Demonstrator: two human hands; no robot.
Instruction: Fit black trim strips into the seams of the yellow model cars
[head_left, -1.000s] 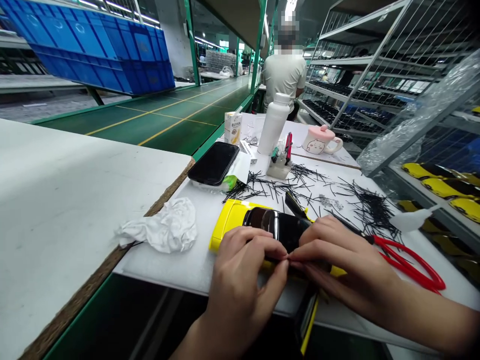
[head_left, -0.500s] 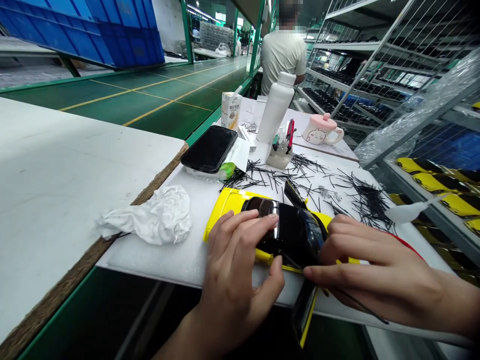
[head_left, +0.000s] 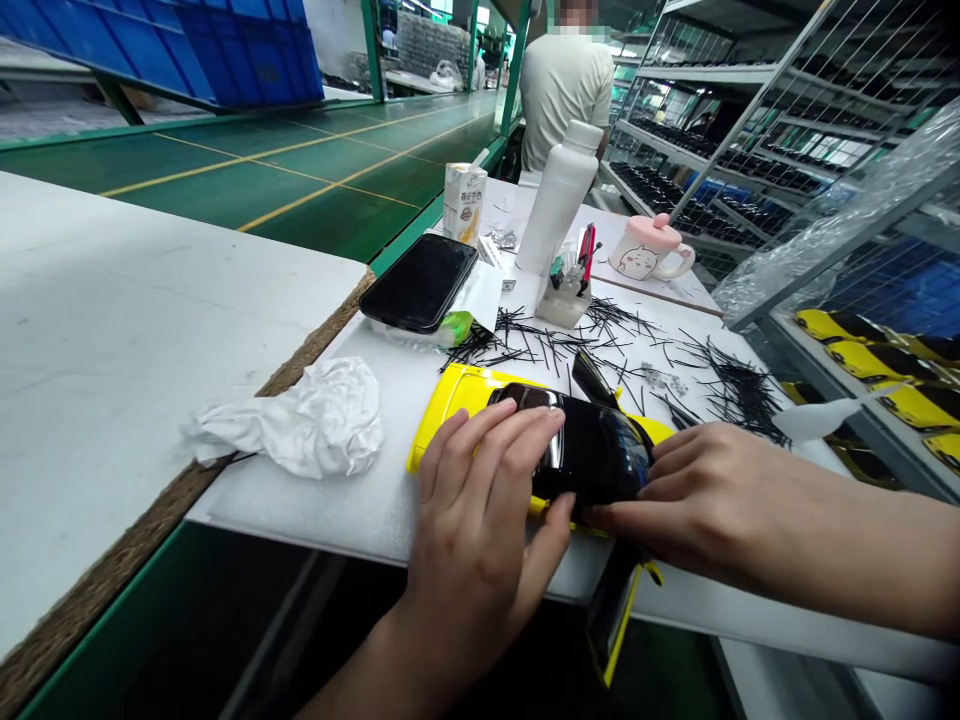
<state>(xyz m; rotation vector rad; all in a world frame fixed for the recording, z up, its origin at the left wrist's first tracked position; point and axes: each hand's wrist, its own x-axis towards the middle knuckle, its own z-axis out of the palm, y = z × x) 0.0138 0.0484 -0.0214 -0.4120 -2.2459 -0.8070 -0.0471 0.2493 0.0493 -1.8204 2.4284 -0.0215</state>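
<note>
A yellow model car (head_left: pixel 450 397) with a glossy black roof (head_left: pixel 589 450) rests on the white foam-like work surface, its doors swung out. My left hand (head_left: pixel 480 530) grips the rear of the car, fingers over the roof and rear window, thumb against the near side. The fingers of my right hand (head_left: pixel 697 490) are closed and pressed at the near door opening; what they hold is hidden. Below them the near door (head_left: pixel 615 610) hangs out past the surface's edge. Beyond the car lie many thin black strips (head_left: pixel 742 385).
A crumpled white cloth or tissue (head_left: pixel 322 420) lies left of the car. Behind stand a black phone (head_left: pixel 420 282), a drink carton (head_left: pixel 463 205), a white bottle (head_left: pixel 559 200), a tool holder (head_left: pixel 564 300) and a lidded mug (head_left: pixel 645 250). Racks with yellow cars (head_left: pixel 862 335) line the right.
My right hand has turned and shifted slightly, and the thin black strip that trailed from it is no longer visible. My left hand stays on the car. The camera view has tilted slightly.
</note>
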